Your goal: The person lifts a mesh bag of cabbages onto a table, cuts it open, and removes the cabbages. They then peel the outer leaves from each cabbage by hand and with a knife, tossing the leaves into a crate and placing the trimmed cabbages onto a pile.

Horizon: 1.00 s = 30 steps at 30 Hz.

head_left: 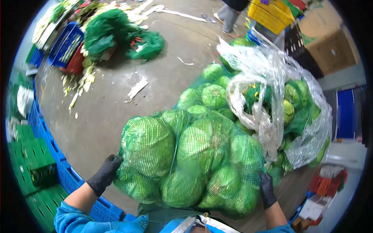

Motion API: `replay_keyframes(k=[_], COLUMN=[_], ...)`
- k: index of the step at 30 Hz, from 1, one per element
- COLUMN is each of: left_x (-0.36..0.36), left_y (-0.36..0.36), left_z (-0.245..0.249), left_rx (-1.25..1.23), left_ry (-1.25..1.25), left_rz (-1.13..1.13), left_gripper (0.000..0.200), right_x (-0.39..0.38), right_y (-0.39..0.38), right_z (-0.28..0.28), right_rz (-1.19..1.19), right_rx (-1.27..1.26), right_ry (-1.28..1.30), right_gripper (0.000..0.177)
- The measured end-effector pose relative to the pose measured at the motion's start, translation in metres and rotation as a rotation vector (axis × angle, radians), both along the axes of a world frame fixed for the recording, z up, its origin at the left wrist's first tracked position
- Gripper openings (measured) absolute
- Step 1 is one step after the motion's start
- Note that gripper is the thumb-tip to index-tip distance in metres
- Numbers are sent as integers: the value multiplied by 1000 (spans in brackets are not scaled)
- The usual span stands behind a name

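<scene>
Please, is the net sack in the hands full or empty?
Full: cabbages bulge through the net sack between left hand and right hand.

Net sack of cabbages point(186, 159) lower centre; left hand point(104, 174) on its left side, right hand point(267, 190) on its right. Plastic-covered sacks point(272, 97) behind, centre right. Crates point(39, 155) along left edge.

Head camera looks steeply down, close in.

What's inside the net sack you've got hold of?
Round green cabbages fill the net sack, pressed against the mesh. The left hand and right hand grip its sides. Heads deeper in and on the far side are covered.
</scene>
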<state>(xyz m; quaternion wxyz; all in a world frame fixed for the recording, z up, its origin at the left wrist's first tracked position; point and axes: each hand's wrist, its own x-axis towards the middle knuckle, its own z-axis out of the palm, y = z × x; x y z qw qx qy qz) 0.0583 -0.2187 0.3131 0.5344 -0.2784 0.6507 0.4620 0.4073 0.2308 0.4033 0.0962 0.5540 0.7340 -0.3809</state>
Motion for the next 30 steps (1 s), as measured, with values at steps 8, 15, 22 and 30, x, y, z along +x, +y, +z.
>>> replay_keyframes(k=[8, 15, 22, 30], left_x=[135, 156, 127, 84], left_y=[-134, -228, -402, -426], left_z=[102, 130, 9, 58], left_rx=[1, 192, -12, -472], left_ry=[190, 446, 599, 908], left_rz=[574, 960, 1354, 1533], left_gripper=[12, 16, 37, 42], right_x=[-76, -316, -488, -596], right_y=[-11, -113, -339, -421], right_z=[46, 142, 58, -36], right_rz=[493, 904, 1034, 852], right_rx=[236, 158, -52, -521], right_ry=[329, 557, 779, 823], right_gripper=[26, 26, 26, 29])
